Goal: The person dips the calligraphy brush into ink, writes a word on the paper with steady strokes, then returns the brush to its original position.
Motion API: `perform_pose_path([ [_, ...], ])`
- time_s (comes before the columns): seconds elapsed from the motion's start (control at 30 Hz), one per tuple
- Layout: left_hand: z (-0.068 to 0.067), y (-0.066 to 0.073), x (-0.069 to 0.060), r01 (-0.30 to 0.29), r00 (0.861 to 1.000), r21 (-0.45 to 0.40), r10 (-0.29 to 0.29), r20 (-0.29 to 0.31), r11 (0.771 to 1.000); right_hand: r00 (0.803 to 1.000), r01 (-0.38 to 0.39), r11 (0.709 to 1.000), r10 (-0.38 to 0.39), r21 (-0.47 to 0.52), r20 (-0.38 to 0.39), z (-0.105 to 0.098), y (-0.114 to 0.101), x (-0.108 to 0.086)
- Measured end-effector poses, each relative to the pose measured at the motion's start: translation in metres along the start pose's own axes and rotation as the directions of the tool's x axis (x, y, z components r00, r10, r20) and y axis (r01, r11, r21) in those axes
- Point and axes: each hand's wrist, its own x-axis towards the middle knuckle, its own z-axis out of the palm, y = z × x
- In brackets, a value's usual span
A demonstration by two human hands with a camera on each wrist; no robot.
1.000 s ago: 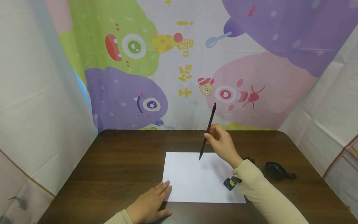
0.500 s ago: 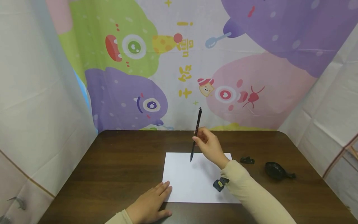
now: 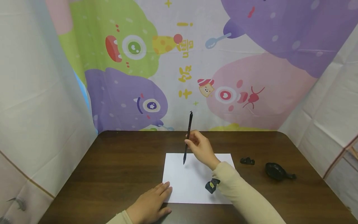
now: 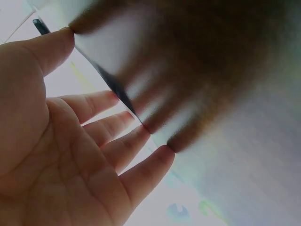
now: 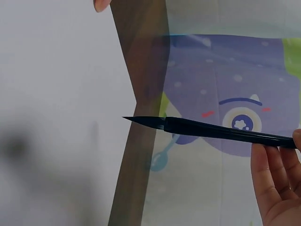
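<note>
A dark calligraphy brush is pinched near its middle by my right hand, almost upright with the tip down. In the right wrist view the brush has a pointed dark tip, with a gap between it and the paper. Blank white paper lies under the tip. My left hand rests flat with straight fingers on the paper's lower left edge. The left wrist view shows the palm of that left hand, its fingertips against the surface.
A small black brush rest stands right of the paper on the brown wooden table. Beyond it is a dark, round dish with a short handle. A cartoon-printed curtain hangs behind, with white cloth at the sides.
My right hand has carried the brush leftward and slightly down over the paper. The brush rest has come fully into sight. My left hand has stayed in place.
</note>
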Motion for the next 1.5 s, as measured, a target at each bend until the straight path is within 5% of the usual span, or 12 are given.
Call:
perform_pose_path([
  [0.73, 0.002, 0.0, -0.002, -0.004, 0.999, 0.009, 0.005, -0.032, 1.0, 0.999, 0.041, 0.988, -0.045, -0.15, -0.025, 0.023, 0.008, -0.002],
  [1.5, 0.003, -0.001, -0.002, -0.002, 0.999, -0.018, 0.001, -0.035, 1.0, 0.99, 0.134, 0.98, -0.14, -0.144, -0.034, 0.044, 0.009, -0.007],
])
